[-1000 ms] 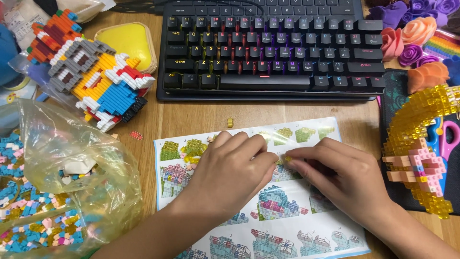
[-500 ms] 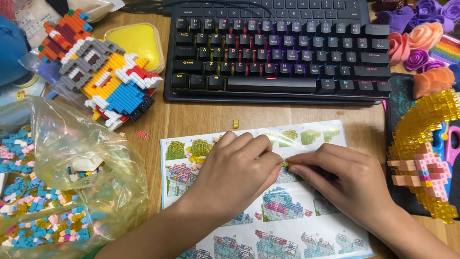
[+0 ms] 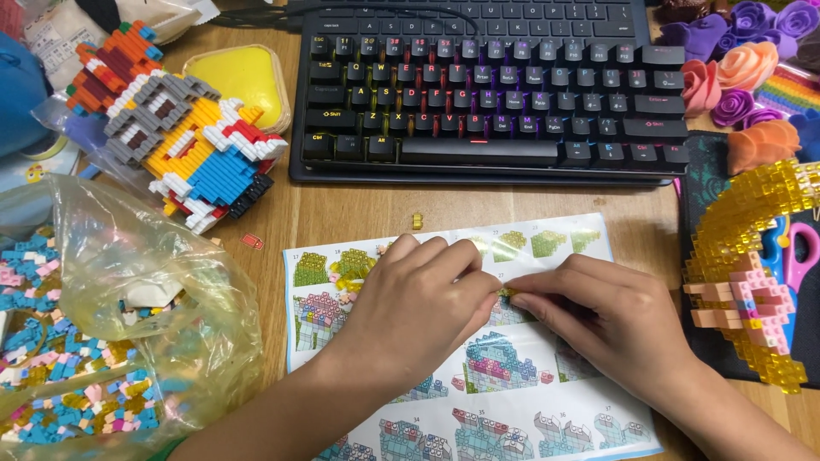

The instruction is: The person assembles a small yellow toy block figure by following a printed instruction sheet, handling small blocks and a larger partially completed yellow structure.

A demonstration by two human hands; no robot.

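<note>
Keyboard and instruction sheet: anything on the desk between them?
Head view: one small yellow brick lies on bare wood between the keyboard and the instruction sheet.

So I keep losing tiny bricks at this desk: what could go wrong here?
The small yellow piece pinched between the left hand and right hand could slip and vanish on the busy instruction sheet. A loose yellow brick near the keyboard could get knocked away by a sleeve or wrist.
</note>
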